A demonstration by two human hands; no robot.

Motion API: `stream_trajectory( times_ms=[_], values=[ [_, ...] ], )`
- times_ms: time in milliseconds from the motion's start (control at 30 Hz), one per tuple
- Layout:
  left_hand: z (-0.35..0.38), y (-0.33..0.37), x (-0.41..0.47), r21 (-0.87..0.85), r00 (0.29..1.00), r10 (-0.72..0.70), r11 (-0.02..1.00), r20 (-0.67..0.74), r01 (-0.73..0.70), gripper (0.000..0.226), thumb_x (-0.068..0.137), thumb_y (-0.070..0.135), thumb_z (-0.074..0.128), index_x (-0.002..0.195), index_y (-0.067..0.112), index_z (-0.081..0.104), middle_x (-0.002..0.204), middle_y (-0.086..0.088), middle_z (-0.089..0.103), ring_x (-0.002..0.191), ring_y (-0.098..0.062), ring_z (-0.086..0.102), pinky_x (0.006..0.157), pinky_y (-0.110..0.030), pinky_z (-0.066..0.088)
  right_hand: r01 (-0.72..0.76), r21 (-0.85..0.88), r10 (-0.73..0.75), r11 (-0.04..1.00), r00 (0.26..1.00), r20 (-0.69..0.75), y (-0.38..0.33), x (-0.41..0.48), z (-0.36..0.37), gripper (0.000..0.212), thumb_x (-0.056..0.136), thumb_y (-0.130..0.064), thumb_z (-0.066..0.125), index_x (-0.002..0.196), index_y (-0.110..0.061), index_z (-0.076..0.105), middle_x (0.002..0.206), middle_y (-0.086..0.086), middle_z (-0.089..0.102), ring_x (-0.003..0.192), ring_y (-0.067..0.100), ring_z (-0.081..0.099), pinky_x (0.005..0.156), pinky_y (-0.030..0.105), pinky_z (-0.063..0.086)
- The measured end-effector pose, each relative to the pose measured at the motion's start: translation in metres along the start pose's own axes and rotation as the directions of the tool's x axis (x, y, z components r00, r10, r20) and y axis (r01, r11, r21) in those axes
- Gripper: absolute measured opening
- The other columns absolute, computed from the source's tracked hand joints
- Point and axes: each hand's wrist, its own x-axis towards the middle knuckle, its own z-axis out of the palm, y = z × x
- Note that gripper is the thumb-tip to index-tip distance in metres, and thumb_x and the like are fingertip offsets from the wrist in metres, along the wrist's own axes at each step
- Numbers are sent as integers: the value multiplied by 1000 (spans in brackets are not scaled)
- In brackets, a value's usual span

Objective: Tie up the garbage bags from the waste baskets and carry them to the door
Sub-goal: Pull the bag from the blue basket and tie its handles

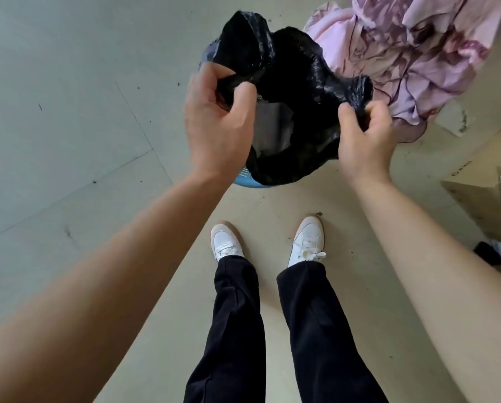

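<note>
Left hand fingers curled tight, pinching a bunched strip of the black garbage bag rim between thumb and fingers. Right hand likewise clenched on a gathered flap of the opposite rim. Both grips pull the bag mouth apart; mouth open between the hands. Inside, a flat grey-brown piece shows, can't tell what it is; rest of the contents lost in black.

Bag sits in a blue waste basket, only a sliver of its rim visible under the left wrist, rest covered by plastic. Basket stands on the pale floor just ahead of the person's white sneakers and black trousers.

Pink-purple patterned cloth heaped just right of the bag, touching or overlapping its far edge, cut off by top and right frame edges. Crumpled white paper scrap on the floor below the cloth.

Cardboard boxes at right edge, cut off. White shipping labels on them, print too small and blurred to read; faint dark lettering on one box face, not legible. No brand readable. Small black object beside the lower box, unidentifiable.

Floor has scattered dark specks.
</note>
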Motion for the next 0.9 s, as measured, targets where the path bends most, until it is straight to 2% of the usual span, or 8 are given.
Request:
stream_trajectory(
  times_ms=[167, 233, 300, 367, 500, 667, 800, 900],
  values=[
    [-29, 40, 6, 49, 991, -101, 993, -89, 106, 15, 74, 29, 51, 62, 39, 51, 70, 2, 49, 76, -37, 50, 71, -62, 51, 195, -395, -125, 898, 973, 196, -26, -2, -34, 35, 100, -33, 36, 78, -12, 53, 80, 11, 66, 82, 34, 59, 68, 38, 40],
    [-38, 54, 3, 54, 985, -122, 990, -122, 129, 14, 75, 27, 51, 66, 38, 52, 74, 4, 52, 88, -30, 55, 83, -45, 53, 250, -404, -235, 880, 968, 87, -53, -3, -53, 34, 100, -31, 34, 101, -12, 63, 99, 9, 73, 93, 33, 62, 73, 35, 42],
    [-44, 64, -1, 115, 981, -108, 985, -159, 127, 7, 79, 24, 51, 76, 29, 54, 89, 5, 48, 98, -16, 48, 86, -16, 42, 262, -344, -291, 902, 956, -35, -82, -6, -68, 33, 100, -30, 37, 106, -14, 65, 99, 4, 71, 89, 24, 59, 69, 31, 33],
    [-49, 70, -7, 234, 976, -145, 955, -163, 181, 3, 83, 24, 53, 85, 22, 54, 101, 4, 43, 107, -15, 41, 84, -6, 32, 227, -277, -249, 933, 968, -43, -103, -9, -78, 30, 98, -31, 41, 99, -13, 66, 90, 4, 67, 82, 20, 53, 67, 29, 30],
    [-72, 94, -20, 285, 951, -282, 908, -126, 307, 15, 77, 32, 54, 70, 22, 46, 91, 0, 47, 107, -31, 51, 83, -31, 40, 172, -185, -157, 968, 983, 91, -145, -34, -100, 23, 91, -39, 51, 86, -19, 62, 81, 1, 70, 80, 18, 61, 69, 29, 42],
    [-114, 159, -40, 246, 947, -206, 932, -246, 267, 35, 90, 27, 52, 60, 24, 35, 75, 9, 37, 103, -32, 50, 78, -29, 36, 324, -2, -323, 946, 944, 70, -206, -75, -133, 25, 91, -42, 57, 81, -19, 57, 94, 5, 64, 91, 18, 59, 83, 33, 48],
    [-163, 189, -44, 114, 918, -231, 953, -324, 280, 30, 78, 37, 52, 50, 32, 40, 74, 6, 35, 82, -31, 38, 76, -48, 43, 440, 157, -461, 884, 878, 133, -244, -100, -144, 24, 92, -34, 61, 94, -11, 66, 114, -3, 56, 108, 11, 56, 98, 28, 46],
    [-199, 201, -48, 103, 905, -283, 938, -318, 330, 24, 69, 42, 54, 47, 34, 48, 80, -2, 40, 77, -32, 38, 75, -52, 44, 367, 265, -440, 892, 838, 323, -270, -116, -139, 15, 94, -30, 62, 99, -16, 62, 93, -9, 65, 90, 7, 62, 89, 35, 53]
  ],
)
